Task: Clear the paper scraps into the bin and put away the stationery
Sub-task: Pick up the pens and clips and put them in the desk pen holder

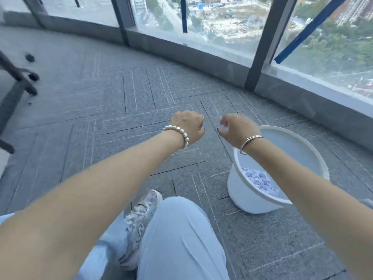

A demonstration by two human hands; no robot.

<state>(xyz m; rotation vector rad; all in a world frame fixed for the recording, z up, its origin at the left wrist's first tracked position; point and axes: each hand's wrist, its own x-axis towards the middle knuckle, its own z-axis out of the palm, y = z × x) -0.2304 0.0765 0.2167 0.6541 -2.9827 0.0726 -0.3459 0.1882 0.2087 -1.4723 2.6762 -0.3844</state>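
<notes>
White plastic bin point(252, 201) on the carpet by the window already has a heap of paper scraps point(260, 181) in it, left hand point(186, 126) curled loosely and right hand point(237, 129) half open, both empty, no stationery in sight.

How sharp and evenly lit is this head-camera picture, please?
Head view: even daylight, no hard shadows; wide-angle lens bows the window frames; left edge smeared by motion blur; right hand slightly blurred, white bin and carpet fairly crisp.
</notes>
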